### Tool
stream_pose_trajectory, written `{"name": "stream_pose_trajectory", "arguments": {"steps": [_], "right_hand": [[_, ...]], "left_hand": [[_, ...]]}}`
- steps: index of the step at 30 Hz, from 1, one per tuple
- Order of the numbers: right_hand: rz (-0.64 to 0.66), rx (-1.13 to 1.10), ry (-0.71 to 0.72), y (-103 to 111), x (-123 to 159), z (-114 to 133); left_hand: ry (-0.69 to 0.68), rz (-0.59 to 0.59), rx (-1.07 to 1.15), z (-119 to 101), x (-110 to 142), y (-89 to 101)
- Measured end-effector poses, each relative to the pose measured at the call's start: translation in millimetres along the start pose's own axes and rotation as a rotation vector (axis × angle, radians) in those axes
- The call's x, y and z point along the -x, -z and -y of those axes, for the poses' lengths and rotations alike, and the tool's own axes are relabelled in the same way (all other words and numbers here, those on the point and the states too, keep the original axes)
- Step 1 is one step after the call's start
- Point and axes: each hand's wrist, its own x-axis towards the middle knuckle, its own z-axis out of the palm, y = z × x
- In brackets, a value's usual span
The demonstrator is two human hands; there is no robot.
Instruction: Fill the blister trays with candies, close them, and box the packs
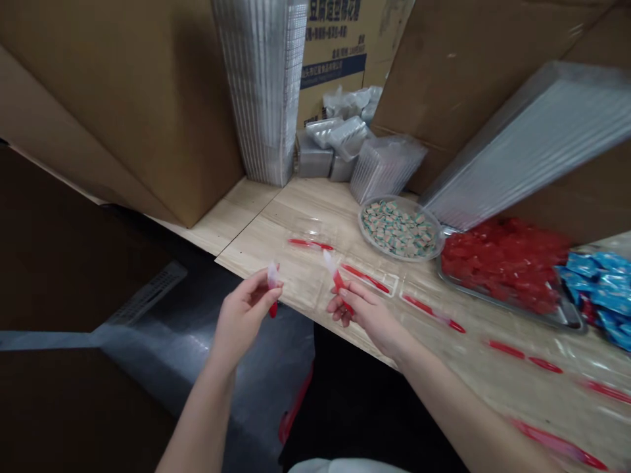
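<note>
The left hand (243, 316) holds a red plastic spoon (272, 289) upright, its fingers (259, 289) closed on the handle and its pale, clear end up; the right hand (369, 317) grips a second spoon (338, 281), tilted, with its pale end pointing up and toward the left hand; both spoons sit near the edge of the counter (256, 243); more red spoons (365, 278) lie on it, nearer the right hand; beyond them, a carton (332, 72) has a blue band with print, too blurred to read.

We noted red plastic utensils (339, 282) in clear wrappers (329, 263), a beige wood-grain tabletop (276, 266), glossy red candies (503, 263), and bright blue packets (596, 282).
</note>
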Motion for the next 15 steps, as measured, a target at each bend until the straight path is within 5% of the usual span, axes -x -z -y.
{"name": "stream_pose_trajectory", "arguments": {"steps": [7,12,15], "right_hand": [[-0.065,0.060,0.054,23,30,-6],[-0.106,0.060,0.080,29,41,-8],[-0.128,0.059,0.081,34,47,-11]], "left_hand": [[-0.293,0.302,-0.507,-9,-17,2.3],[-0.245,-0.065,-0.158,-10,-12,-1.8],[-0.209,-0.109,-0.073,-1,-11,-1.5]]}}
